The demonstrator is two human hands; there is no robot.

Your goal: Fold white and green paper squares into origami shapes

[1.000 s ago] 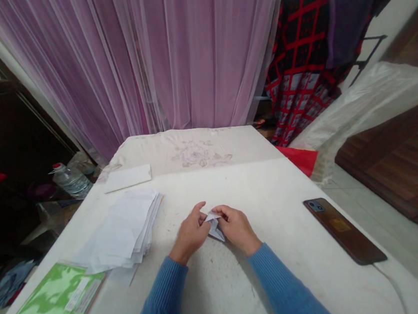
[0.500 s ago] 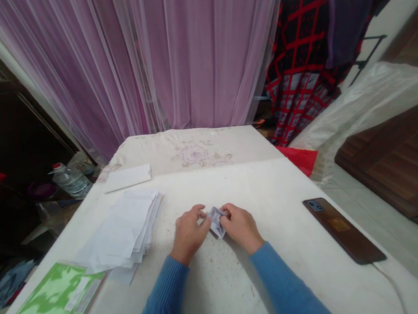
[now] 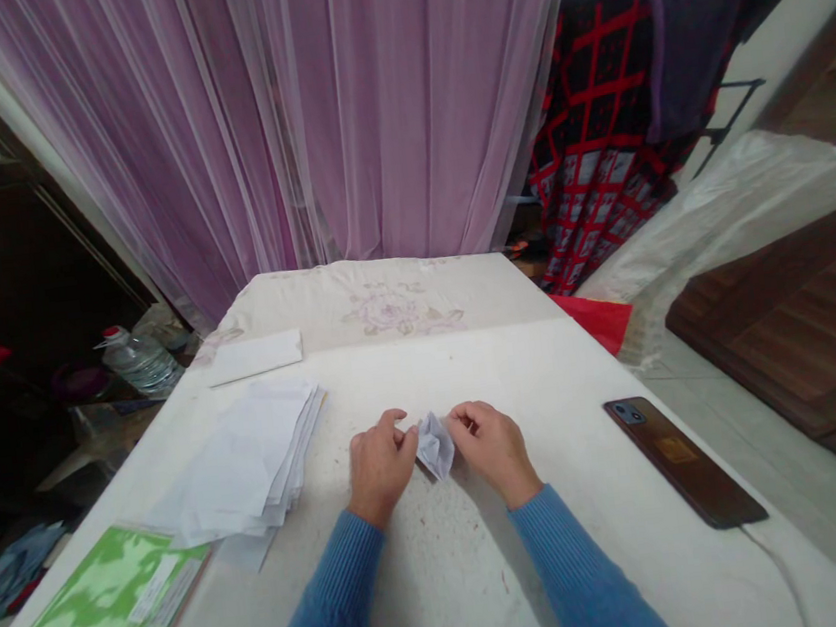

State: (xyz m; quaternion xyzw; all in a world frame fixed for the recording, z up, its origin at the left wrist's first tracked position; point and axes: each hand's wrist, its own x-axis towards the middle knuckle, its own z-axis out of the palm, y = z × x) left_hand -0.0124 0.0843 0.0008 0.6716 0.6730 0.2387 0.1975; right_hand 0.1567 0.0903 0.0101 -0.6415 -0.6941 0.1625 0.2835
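Observation:
A small piece of folded white paper stands up from the table between my two hands, its creased layers spread apart in the middle. My left hand is closed at the paper's left edge, thumb and forefinger pinching it. At the right edge, the bent fingers and thumb of my right hand pinch the paper's side, though the exact contact is hard to see. Left of my hands lies a loose stack of white paper sheets. Small specks are scattered on the table below the folded paper.
A white flat pad lies behind the stack, and a green plastic-covered packet at the front left. On the right edge of the white-covered table rests a brown phone with a cable. Purple curtains hang behind.
My right hand has drawn slightly to the right, and the folded paper has spread wider and shows more of its inner folds. My left hand has shifted only slightly.

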